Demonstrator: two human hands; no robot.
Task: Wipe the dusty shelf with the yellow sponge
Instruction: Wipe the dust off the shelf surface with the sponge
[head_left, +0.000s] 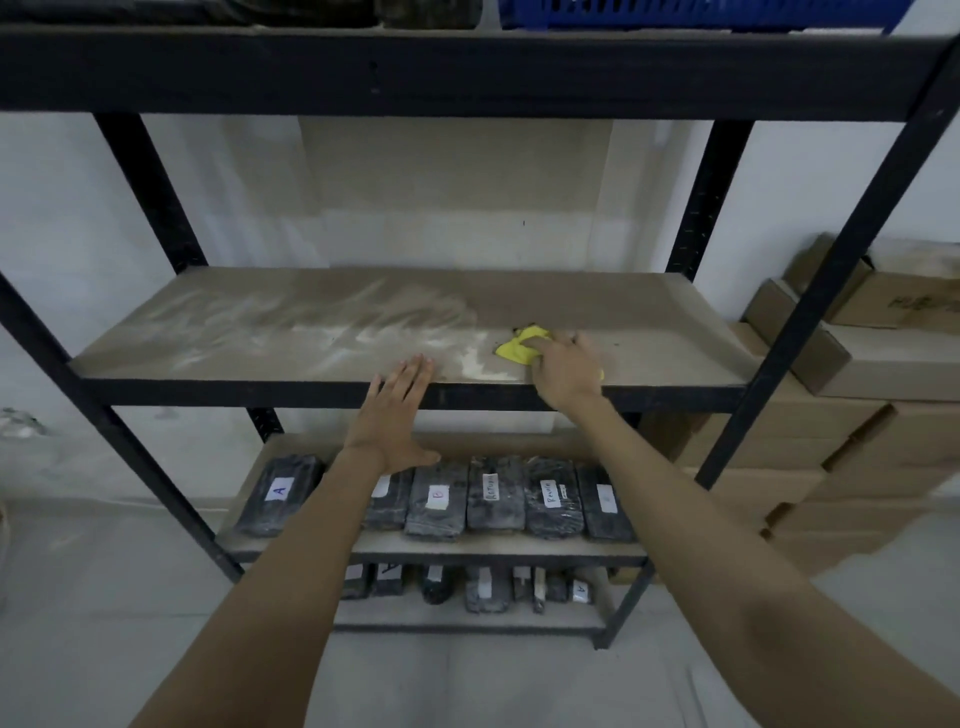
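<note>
I have the right hand (566, 371) pressed down on the yellow sponge (519, 347), its fingers (543, 344) curled over the crumpled pad so it stays pinned to the dusty shelf (322, 317) as it scrubs. The sponge sits on the middle board, right of centre near the front edge, just beside a white streak of dust (475, 358). To its right the board looks bare and brown; to its left pale smears cover most of the surface, so I judge that side is left to do. My left hand (395, 410) lies flat on the front lip, fingers straight and slightly spread, holding nothing; I take it as a brace. Labelled dark packages (493, 499) fill the shelf below.
</note>
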